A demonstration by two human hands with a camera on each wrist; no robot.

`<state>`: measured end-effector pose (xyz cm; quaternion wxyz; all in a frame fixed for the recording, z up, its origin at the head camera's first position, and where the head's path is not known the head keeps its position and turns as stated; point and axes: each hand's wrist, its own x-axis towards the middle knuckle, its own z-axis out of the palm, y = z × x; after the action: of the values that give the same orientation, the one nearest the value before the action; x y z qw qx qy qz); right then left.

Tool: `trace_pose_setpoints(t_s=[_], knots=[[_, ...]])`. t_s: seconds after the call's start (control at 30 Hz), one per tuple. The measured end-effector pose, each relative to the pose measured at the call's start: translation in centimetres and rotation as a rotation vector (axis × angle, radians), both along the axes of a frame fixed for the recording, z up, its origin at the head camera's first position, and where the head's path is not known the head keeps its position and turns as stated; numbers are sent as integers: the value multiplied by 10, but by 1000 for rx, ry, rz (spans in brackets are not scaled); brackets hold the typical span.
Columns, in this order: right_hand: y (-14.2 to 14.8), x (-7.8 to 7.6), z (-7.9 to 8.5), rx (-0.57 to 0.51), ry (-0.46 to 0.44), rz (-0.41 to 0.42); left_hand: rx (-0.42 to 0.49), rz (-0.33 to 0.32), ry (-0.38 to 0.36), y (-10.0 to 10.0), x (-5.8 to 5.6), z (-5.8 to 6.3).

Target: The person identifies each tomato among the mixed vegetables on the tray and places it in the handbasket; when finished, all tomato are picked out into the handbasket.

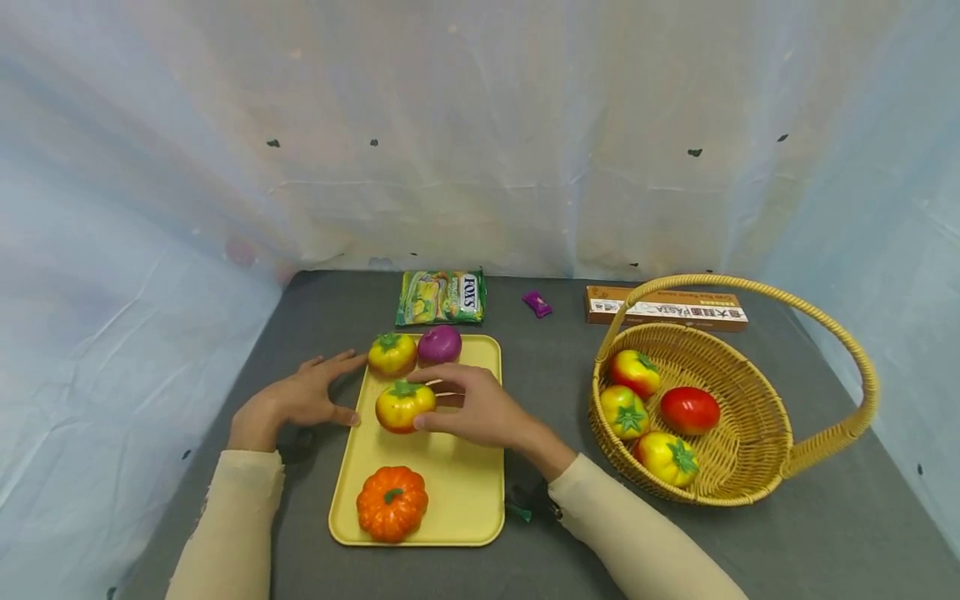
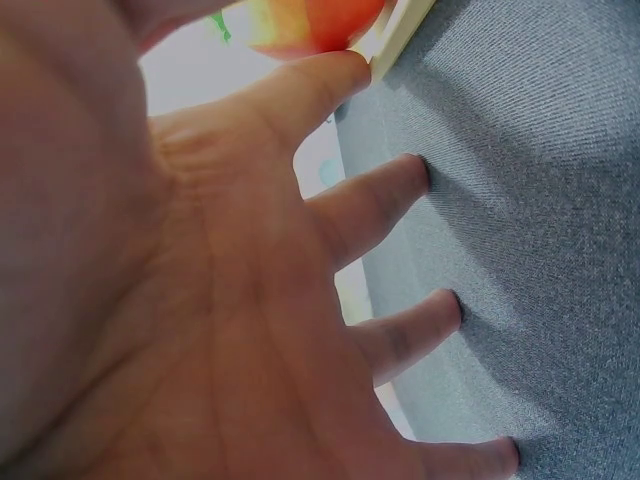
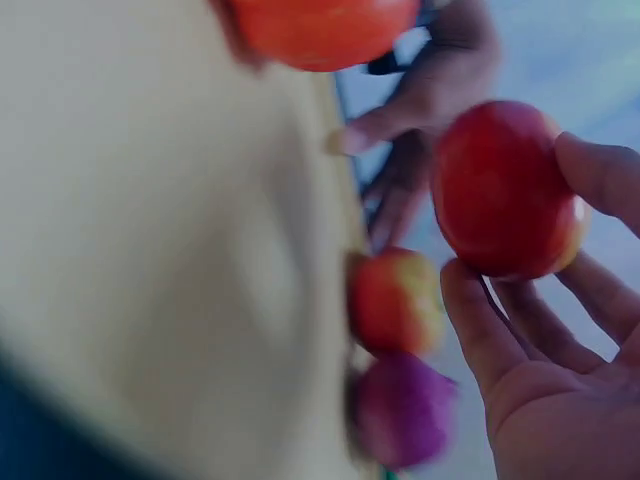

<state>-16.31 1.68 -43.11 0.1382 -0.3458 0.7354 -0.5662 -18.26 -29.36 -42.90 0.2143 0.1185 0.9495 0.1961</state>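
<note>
My right hand [image 1: 480,408] holds a yellow-and-red persimmon [image 1: 405,406] with a green top between thumb and fingers. In the right wrist view the persimmon [image 3: 500,190] is raised above the pale yellow tray [image 1: 465,492]. My left hand [image 1: 296,400] is spread at the tray's left edge, its fingers extended and holding nothing. Its index fingertip is close to a second persimmon [image 1: 392,356] at the tray's far left corner; whether they touch I cannot tell. Beside that one sits a purple onion [image 1: 440,344]. An orange pumpkin [image 1: 392,503] lies at the tray's near end.
To the right stands a wicker basket [image 1: 738,450] with a tall handle, containing several yellow-red fruits and a red oval one [image 1: 690,410]. Behind the tray lie a green Fox's packet [image 1: 441,297] and a purple-wrapped candy [image 1: 537,303]. A pasta box [image 1: 667,307] is behind the basket.
</note>
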Motion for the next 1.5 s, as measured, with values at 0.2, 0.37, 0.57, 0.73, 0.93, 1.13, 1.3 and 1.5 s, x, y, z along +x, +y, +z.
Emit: trace_pose_setpoints(t_s=[0.2, 0.37, 0.57, 0.73, 0.93, 1.13, 1.3, 1.5], knots=[[66, 26, 28, -20, 33, 8, 8, -14, 12, -2, 1, 4], [133, 48, 45, 30, 59, -81, 9, -11, 13, -3, 0, 5], [216, 77, 59, 128, 181, -229, 8, -22, 10, -2, 0, 5], [268, 104, 69, 359, 172, -392, 15, -26, 19, -1, 0, 6], [302, 121, 72, 663, 175, -574, 12, -22, 11, -1, 0, 6], [314, 122, 67, 817, 138, -575, 5, -9, -7, 0, 0, 3], [310, 119, 62, 761, 108, -557, 3, -2, -9, 0, 0, 2], [299, 114, 52, 619, 93, -524, -4, -2, -5, 0, 0, 2]])
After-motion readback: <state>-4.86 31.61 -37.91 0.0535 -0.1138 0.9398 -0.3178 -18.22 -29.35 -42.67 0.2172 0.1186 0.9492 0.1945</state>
